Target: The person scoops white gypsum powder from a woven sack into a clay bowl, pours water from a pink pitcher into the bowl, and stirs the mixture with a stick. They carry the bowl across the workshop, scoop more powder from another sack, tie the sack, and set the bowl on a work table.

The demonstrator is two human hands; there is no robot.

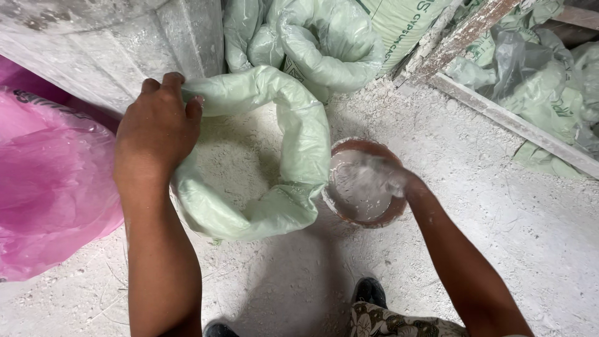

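Presently, left hand fingers pinch the green sack rim; right hand, powder-coated and blurred, grip indeterminate, inside the bowl. Risk: rim slips, powder spills onto floor.

You have a single view, from the camera on your head, looking almost straight down and close in. Your forearms enter from the bottom edge, your shoes show at the bottom, and the dusty floor fills most of the frame.
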